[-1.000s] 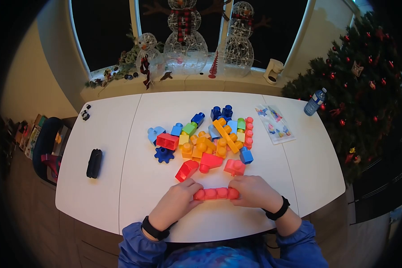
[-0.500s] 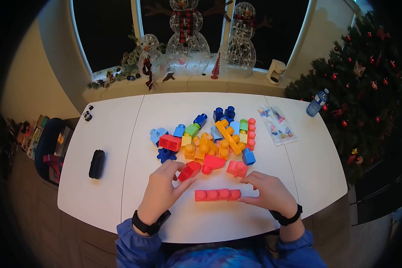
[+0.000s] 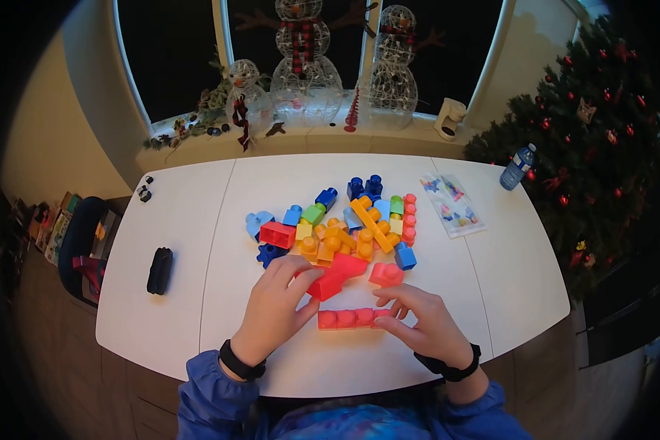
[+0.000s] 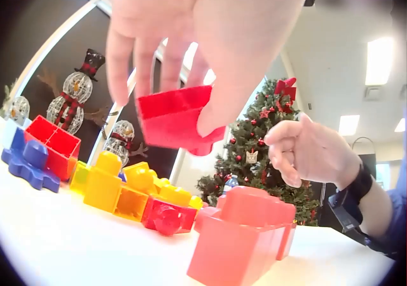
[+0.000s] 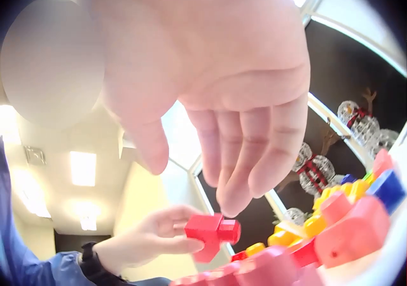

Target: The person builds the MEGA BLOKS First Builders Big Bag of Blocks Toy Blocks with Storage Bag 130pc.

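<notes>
My left hand [image 3: 271,304] pinches a red sloped block [image 4: 175,124] between thumb and fingers, raised over the white table [image 3: 161,337]. Close to that hand on the tabletop lies a long pink block [image 3: 347,319] with a row of studs. My right hand [image 3: 434,323] holds nothing; its fingers are relaxed and spread from the thumb, beside the long block's right end. Just beyond it rests a coral-pink block [image 3: 386,275] with a stud. Another red sloped block [image 3: 350,265] lies behind the held one, which partly covers it in the head view.
Several yellow, green and blue blocks [image 3: 337,238] are heaped across the table's middle. A black case [image 3: 159,271] lies at left. At right are a printed sheet [image 3: 453,207] and a water bottle [image 3: 518,167], near a decorated tree [image 3: 594,139].
Both hands let go of the long pink block. My left hand took the red sloped block and lifted it rightward. My right hand moved off, then back beside the long block.
</notes>
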`<action>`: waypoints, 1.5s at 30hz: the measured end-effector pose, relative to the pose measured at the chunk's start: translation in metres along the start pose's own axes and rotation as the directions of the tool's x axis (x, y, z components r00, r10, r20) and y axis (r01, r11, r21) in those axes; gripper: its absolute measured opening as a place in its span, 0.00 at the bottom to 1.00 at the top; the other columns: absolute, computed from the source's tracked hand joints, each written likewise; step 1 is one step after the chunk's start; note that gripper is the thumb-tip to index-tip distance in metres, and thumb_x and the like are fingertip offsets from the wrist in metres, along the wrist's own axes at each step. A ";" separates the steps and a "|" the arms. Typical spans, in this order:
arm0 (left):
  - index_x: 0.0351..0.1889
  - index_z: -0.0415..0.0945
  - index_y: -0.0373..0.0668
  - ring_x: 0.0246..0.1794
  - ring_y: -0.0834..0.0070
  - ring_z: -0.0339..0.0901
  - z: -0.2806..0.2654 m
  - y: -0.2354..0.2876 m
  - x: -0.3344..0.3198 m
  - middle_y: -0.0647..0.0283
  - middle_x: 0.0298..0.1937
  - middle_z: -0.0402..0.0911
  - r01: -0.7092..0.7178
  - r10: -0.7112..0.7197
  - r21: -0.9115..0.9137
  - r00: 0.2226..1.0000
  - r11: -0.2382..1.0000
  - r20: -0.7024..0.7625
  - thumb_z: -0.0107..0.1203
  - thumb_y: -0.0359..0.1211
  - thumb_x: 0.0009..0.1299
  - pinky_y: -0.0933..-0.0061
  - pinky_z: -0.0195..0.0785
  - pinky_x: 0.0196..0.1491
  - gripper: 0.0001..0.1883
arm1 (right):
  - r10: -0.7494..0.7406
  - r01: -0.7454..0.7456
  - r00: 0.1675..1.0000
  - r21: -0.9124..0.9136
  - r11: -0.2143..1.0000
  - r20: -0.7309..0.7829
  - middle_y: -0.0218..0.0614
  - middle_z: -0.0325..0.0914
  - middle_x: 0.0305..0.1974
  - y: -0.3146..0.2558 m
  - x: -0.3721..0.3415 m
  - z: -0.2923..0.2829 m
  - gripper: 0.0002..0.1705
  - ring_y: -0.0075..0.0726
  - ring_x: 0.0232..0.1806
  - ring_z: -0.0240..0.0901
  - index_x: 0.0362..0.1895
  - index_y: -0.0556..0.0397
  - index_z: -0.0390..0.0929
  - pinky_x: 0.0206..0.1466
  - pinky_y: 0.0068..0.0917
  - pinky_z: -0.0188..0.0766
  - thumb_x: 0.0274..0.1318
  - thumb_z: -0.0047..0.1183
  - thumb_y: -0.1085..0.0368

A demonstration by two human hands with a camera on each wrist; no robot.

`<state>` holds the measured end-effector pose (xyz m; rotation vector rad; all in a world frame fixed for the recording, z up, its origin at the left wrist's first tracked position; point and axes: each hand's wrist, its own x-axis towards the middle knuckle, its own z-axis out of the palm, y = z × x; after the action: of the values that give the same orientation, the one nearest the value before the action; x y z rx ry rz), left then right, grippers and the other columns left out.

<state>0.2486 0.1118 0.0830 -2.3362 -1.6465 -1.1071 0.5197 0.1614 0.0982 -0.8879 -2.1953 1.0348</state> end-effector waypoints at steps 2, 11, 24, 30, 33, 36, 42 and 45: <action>0.50 0.82 0.43 0.55 0.54 0.81 0.000 0.013 -0.006 0.57 0.52 0.80 -0.118 0.118 -0.031 0.993 0.992 -0.023 0.74 0.25 0.53 0.59 0.79 0.54 0.24 | 0.078 -0.079 0.997 0.117 0.990 0.016 0.41 0.85 0.44 -0.015 0.008 0.004 0.19 0.33 0.36 0.83 0.59 0.56 0.81 0.41 0.28 0.77 0.69 0.63 0.60; 0.52 0.83 0.47 0.56 0.57 0.82 0.006 0.023 -0.031 0.60 0.53 0.83 -0.296 0.295 -0.012 0.953 0.955 -0.063 0.76 0.32 0.56 0.61 0.81 0.53 0.24 | 0.094 -0.110 0.993 0.274 0.955 0.071 0.42 0.82 0.42 -0.006 0.018 0.024 0.12 0.36 0.40 0.81 0.52 0.60 0.78 0.44 0.28 0.76 0.72 0.57 0.64; 0.51 0.81 0.38 0.41 0.55 0.84 -0.022 0.009 -0.055 0.54 0.48 0.84 0.202 -0.038 -0.356 0.908 0.912 0.418 0.73 0.32 0.61 0.63 0.79 0.46 0.20 | -0.347 0.366 0.920 -0.079 0.927 0.184 0.43 0.79 0.50 -0.009 0.004 0.051 0.18 0.48 0.51 0.80 0.55 0.54 0.78 0.50 0.38 0.79 0.63 0.65 0.64; 0.46 0.81 0.39 0.43 0.52 0.83 -0.015 0.010 -0.061 0.56 0.45 0.82 0.370 -0.201 -0.252 0.835 0.894 0.513 0.70 0.31 0.64 0.61 0.79 0.48 0.15 | -0.262 0.266 0.964 -0.126 0.956 0.045 0.38 0.80 0.44 -0.006 0.003 0.025 0.15 0.43 0.43 0.81 0.49 0.54 0.82 0.44 0.35 0.79 0.60 0.69 0.64; 0.47 0.82 0.41 0.43 0.54 0.83 -0.008 0.005 -0.064 0.56 0.45 0.82 0.269 -0.144 -0.201 0.864 0.942 0.483 0.71 0.33 0.62 0.59 0.79 0.47 0.16 | -0.228 0.228 0.974 -0.140 0.964 0.014 0.36 0.80 0.40 -0.004 -0.001 0.016 0.12 0.40 0.37 0.81 0.45 0.53 0.84 0.39 0.33 0.78 0.59 0.70 0.66; 0.47 0.83 0.43 0.44 0.56 0.82 -0.003 0.004 -0.065 0.58 0.45 0.82 0.170 -0.113 -0.076 0.870 0.983 0.480 0.72 0.36 0.61 0.59 0.79 0.47 0.18 | -0.213 0.211 0.977 -0.148 0.966 0.000 0.34 0.79 0.37 -0.001 -0.004 0.009 0.11 0.38 0.35 0.80 0.44 0.52 0.84 0.37 0.31 0.76 0.58 0.70 0.66; 0.46 0.81 0.43 0.46 0.60 0.81 0.002 0.007 -0.065 0.61 0.43 0.81 0.154 -0.141 0.013 0.861 0.988 0.488 0.73 0.40 0.60 0.61 0.77 0.46 0.20 | -0.188 0.179 0.982 -0.183 0.967 -0.030 0.34 0.80 0.35 0.009 -0.007 0.003 0.10 0.40 0.36 0.80 0.42 0.51 0.84 0.39 0.34 0.76 0.57 0.70 0.66; 0.52 0.80 0.42 0.48 0.58 0.82 -0.006 0.010 -0.059 0.60 0.48 0.82 0.238 -0.212 0.008 0.851 0.971 0.481 0.75 0.44 0.60 0.60 0.78 0.47 0.27 | -0.140 0.136 0.990 -0.231 0.963 -0.001 0.35 0.80 0.39 0.010 -0.008 -0.001 0.13 0.43 0.37 0.80 0.44 0.51 0.83 0.40 0.36 0.77 0.57 0.71 0.63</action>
<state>0.2443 0.0589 0.0559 -2.6604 -2.1199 -0.6218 0.5286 0.1608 0.0886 -0.8246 -2.3585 0.7142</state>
